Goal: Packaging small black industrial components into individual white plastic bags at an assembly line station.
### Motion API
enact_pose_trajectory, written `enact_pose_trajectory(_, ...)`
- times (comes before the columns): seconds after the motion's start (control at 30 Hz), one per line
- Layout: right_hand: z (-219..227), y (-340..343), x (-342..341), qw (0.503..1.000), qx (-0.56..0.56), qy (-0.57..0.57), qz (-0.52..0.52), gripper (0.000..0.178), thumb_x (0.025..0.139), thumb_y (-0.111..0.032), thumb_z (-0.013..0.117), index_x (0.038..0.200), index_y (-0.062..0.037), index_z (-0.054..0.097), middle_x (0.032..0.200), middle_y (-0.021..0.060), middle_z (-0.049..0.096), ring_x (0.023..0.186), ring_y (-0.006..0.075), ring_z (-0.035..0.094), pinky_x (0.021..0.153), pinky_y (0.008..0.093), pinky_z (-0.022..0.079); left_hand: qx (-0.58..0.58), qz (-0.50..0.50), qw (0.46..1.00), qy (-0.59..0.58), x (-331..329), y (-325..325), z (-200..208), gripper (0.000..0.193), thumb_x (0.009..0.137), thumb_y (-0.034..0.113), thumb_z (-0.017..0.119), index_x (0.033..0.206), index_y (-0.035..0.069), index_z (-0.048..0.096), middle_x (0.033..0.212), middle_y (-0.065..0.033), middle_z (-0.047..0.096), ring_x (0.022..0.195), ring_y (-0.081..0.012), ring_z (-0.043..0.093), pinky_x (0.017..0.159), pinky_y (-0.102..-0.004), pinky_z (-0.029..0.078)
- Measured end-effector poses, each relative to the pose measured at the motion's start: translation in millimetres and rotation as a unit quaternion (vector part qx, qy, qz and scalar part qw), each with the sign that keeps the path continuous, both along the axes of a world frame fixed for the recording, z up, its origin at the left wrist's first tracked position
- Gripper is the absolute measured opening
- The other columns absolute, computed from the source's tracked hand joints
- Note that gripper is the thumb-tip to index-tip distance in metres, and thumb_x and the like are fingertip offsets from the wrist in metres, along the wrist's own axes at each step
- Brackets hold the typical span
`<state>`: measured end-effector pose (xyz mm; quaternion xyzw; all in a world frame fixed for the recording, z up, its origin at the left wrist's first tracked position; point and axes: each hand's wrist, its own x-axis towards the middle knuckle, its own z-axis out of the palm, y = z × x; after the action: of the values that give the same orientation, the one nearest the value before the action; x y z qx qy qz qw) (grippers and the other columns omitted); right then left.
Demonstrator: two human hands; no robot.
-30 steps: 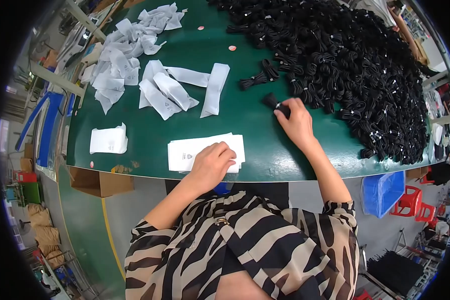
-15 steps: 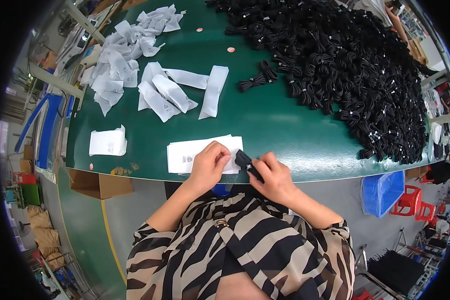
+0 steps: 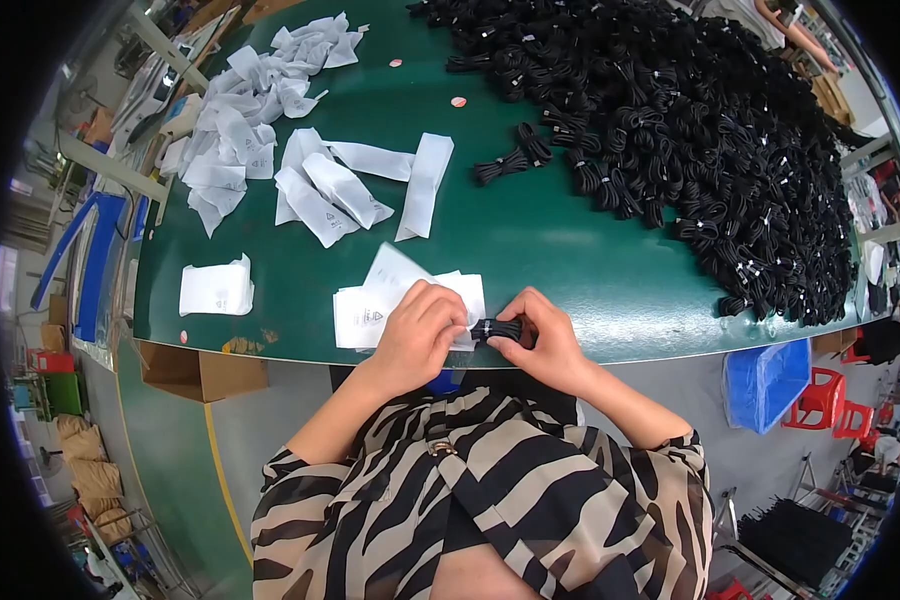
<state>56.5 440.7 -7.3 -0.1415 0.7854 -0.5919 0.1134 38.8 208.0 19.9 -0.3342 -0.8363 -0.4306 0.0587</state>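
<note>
Near the table's front edge, my left hand [image 3: 425,335] is closed on a thin white bag [image 3: 395,268], whose far end tilts up off a stack of flat white bags [image 3: 355,318]. Between the thumb and fingers of my right hand [image 3: 545,340] is a coiled black cable [image 3: 497,329], bundled with a tie. The cable's left end meets the bag's near end beside my left fingertips; whether it is inside the bag cannot be made out. My left palm hides part of the stack.
A large heap of bundled black cables [image 3: 690,150] covers the table's right side, with one loose bundle [image 3: 515,155] beside it. Filled white bags [image 3: 330,190] lie further back, more in a pile [image 3: 235,130] at far left. A second white stack [image 3: 216,287] sits at left.
My left hand has lifted one bag's end off the stack. My right hand has turned the cable bundle from slanting to nearly level and brought it up against the bag.
</note>
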Motion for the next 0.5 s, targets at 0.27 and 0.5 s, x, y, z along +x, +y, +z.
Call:
enact_pose_trajectory(0.27, 5, -5, -9, 0.949, 0.025, 0.306, 0.075, 0.034, 0.076, 0.002, 0.08, 0.105, -0.0014, 0.062, 0.106, 0.0156, 0.058, 0.089, 0.0288, 0.063, 0.075, 0.0336, 0.054, 0.013, 0.008, 1.0, 0.001, -3, -2, 6, 0.015, 0.079, -0.002, 0.066, 0.088, 0.004, 0.056, 0.101, -0.0099, 0.06, 0.086, -0.0303, 0.054, 0.077, -0.038, 0.045)
enact_pose_trajectory(0.5, 23, -19, -18, 0.973, -0.112, 0.2, 0.006, 0.03, 0.08, -0.001, 0.077, 0.107, -0.0013, 0.064, 0.117, 0.0155, 0.057, 0.093, 0.0257, 0.062, 0.079, 0.0333, 0.054, 0.183, 0.028, 0.957, -0.222, -9, -16, 15, 0.007, 0.094, 0.009, 0.06, 0.09, 0.004, 0.056, 0.109, -0.0049, 0.055, 0.084, -0.0072, 0.045, 0.074, -0.0226, 0.038)
